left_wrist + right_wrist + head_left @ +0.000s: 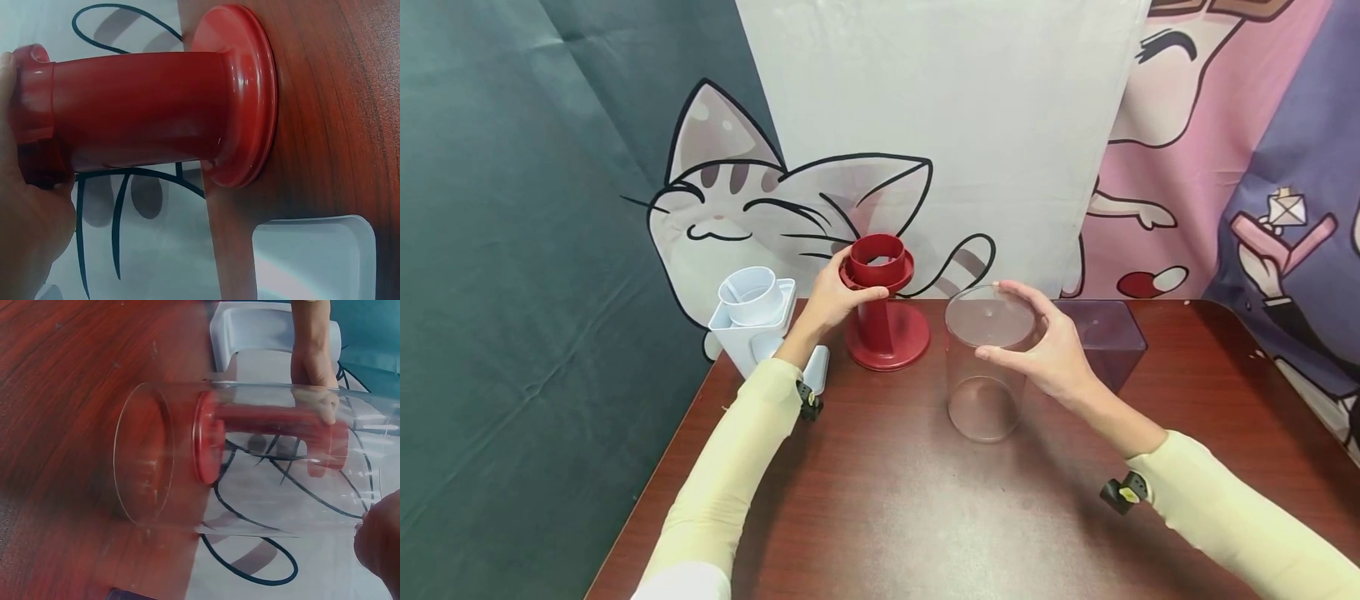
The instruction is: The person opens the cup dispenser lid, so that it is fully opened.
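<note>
A red stand (877, 325) with a ring-shaped top and a round base is upright toward the back of the table. My left hand (835, 296) grips it just below the ring, thumb in front. In the left wrist view, its column (137, 109) and base show fully. To its right, my right hand (1060, 358) holds a clear cylinder (985, 396) near the upper rim, thumb and fingers spread around its side. Through the transparent wall (281, 515), the red stand is visible in the right wrist view. Whether the cylinder's bottom touches the table I cannot tell.
A white holder (748, 321) with a round top stands left of my left forearm, its flat base (817, 371) partly behind that wrist. Behind my right hand is a purple translucent box (1105, 333). A printed cloth (940, 100) hangs behind the brown table (910, 517).
</note>
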### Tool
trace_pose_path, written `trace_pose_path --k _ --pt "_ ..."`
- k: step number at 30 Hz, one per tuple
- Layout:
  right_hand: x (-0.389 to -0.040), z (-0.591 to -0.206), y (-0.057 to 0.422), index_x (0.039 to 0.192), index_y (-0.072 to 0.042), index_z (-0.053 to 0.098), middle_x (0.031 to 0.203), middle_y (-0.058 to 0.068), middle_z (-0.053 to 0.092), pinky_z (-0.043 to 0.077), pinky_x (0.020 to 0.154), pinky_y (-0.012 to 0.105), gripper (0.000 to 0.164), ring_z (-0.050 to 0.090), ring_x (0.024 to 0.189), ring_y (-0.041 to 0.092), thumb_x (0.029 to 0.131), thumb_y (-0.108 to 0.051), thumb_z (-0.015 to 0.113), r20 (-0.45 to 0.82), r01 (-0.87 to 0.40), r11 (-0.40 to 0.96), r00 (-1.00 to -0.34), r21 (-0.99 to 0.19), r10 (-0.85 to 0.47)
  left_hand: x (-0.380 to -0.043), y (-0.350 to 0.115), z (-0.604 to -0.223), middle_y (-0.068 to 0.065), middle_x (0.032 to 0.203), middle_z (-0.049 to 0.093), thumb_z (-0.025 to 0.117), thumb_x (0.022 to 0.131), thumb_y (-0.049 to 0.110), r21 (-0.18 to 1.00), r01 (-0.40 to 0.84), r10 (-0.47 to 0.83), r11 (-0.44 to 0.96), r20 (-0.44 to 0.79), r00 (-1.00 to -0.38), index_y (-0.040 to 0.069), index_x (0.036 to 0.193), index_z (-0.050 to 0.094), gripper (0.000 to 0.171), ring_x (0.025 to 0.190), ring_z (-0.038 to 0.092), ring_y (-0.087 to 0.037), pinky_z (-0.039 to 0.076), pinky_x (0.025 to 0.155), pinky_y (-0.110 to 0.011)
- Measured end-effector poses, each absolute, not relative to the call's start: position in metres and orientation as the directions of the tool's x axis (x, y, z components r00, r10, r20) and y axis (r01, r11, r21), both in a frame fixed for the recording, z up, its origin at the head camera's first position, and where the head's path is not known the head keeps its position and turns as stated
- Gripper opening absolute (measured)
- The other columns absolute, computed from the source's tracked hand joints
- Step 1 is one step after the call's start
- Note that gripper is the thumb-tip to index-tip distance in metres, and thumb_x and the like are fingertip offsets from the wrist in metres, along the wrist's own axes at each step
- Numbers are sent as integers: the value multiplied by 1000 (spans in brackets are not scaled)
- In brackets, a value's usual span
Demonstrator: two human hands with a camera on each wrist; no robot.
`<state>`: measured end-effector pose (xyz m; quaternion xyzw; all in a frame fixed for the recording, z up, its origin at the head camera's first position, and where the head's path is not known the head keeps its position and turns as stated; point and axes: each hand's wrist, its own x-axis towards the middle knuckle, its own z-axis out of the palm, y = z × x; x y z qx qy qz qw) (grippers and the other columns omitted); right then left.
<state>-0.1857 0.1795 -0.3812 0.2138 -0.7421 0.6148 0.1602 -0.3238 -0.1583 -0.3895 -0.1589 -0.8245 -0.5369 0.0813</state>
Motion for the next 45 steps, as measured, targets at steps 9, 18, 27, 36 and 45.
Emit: trace_pose_path --k 9,18,27,36,45 --pt "-188 -388 179 151 -4 54 150 10 59 53 93 15 91 56 130 16 71 8 95 486 -500 156 -866 -852 -120 -329 -160 -390 -7 149 57 93 83 32 853 347 177 390 301 -937 11 160 43 94 132 55 -23 57 103 -41" --pt "-188 -390 182 157 -10 51 154 12 57 45 101 14 97 53 137 16 72 2 97 475 -489 223 -872 -843 -117 -330 -162 -388 -9 152 56 94 84 25 881 329 177 341 284 -942 10 162 42 94 135 54 -25 53 110 -42" --pt "-185 -391 185 163 -9 43 162 5 50 58 81 16 104 46 146 17 74 8 93 449 -467 150 -883 -872 -139 -328 -159 -389 -13 156 53 92 85 16 907 308 158 286 273 -949 7 162 41 93 141 54 -26 47 116 -37" --pt "-182 -391 187 165 -13 38 167 8 42 57 77 16 107 51 136 9 76 11 91 435 -452 109 -887 -885 -153 -327 -159 -386 -21 161 47 88 87 5 924 303 150 231 274 -950 1 162 38 90 148 46 -34 36 124 -45" --pt "-181 -393 192 166 -12 36 168 9 39 54 80 15 105 54 128 7 78 11 89 439 -456 115 -886 -882 -151 -327 -161 -394 -16 159 51 89 88 13 907 328 131 263 303 -944 4 160 43 86 148 49 -27 40 121 -37"
